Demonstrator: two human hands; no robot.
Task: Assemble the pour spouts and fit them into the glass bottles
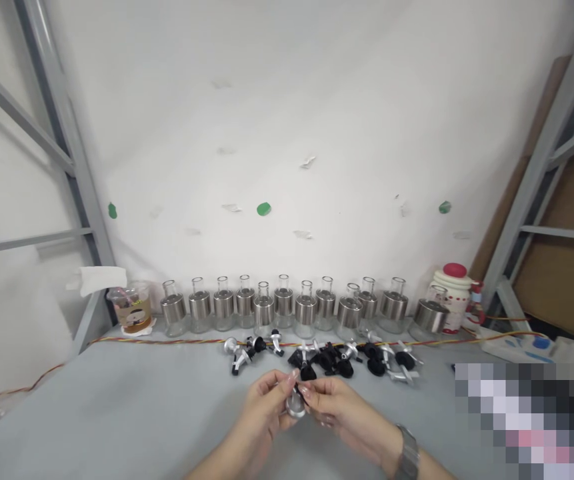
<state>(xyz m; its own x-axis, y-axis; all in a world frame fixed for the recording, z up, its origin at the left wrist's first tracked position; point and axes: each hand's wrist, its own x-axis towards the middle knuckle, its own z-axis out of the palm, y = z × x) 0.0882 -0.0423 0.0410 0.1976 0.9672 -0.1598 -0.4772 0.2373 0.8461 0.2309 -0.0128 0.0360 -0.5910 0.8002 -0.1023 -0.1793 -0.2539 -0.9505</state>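
Observation:
Close in front of me, my left hand [265,407] is closed around a silver pour spout [295,406] with a round, shiny base turned down toward me. From the other side, my right hand [339,408] pinches a small dark part at the top of the same spout. Both hands' fingertips meet there and hide much of the piece. Just beyond my fingers lies a loose pile of silver and black pour spouts [351,351]. A smaller group of spouts [241,361] rests to its left.
Several glass bottles with steel sleeves [223,302] stand in a row along the white wall. A plastic cup [134,313] stands at the left, a white jar with a red lid [454,293] at the right. Twisted wires [167,342] cross the grey table [131,407]. A power strip [517,345] lies right.

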